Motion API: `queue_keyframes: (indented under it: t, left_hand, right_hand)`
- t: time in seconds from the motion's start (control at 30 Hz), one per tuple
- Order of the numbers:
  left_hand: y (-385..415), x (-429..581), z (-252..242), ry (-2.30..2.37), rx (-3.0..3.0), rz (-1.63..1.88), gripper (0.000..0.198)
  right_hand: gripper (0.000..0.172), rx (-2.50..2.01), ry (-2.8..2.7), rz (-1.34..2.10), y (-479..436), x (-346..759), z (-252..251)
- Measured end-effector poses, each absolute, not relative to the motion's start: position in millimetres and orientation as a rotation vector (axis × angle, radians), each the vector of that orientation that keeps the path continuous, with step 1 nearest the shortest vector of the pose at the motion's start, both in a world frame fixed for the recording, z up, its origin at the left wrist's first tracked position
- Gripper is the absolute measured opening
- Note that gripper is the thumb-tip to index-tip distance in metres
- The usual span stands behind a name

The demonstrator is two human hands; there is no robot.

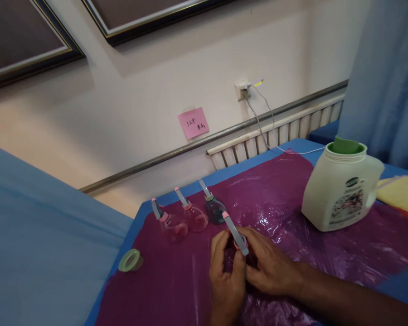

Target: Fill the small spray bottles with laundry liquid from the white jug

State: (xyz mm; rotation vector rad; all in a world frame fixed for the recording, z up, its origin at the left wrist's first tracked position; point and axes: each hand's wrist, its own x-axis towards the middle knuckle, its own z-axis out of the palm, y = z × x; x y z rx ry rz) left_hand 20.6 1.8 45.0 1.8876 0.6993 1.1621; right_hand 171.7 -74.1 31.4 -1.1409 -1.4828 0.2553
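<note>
Both my left hand (226, 276) and my right hand (272, 265) are closed around a small bottle with a pink collar and a long grey top (236, 233). My fingers hide most of its body. Just beyond my hands stand three similar clear round bottles: a dark-tinted bottle (216, 210), a pink-collared bottle (197, 218) and another pink-collared bottle (174, 227) farther left. Each has a slanted, strip-like top.
A shiny purple plastic sheet (163, 280) covers the blue surface. To the right stands a large white jug (343, 190) with a green piece in its mouth, near a yellow cloth (401, 192). A pale green cap (130, 261) lies left. A thin white cable (301, 152) reaches the far edge.
</note>
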Motion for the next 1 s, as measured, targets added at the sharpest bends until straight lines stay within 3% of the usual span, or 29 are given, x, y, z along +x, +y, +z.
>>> queue_keyframes:
  t: [0.47,1.0]
  left_hand:
    - [5.8,19.5,46.2,0.617,1.957,1.183,0.035]
    - [1.9,23.6,55.2,0.624,1.945,1.188,0.026]
  right_hand:
    - [0.067,-1.155,-1.49,0.246,-71.9,172.6,32.1]
    - [0.08,-1.155,-1.505,0.264,-70.5,171.9,26.5]
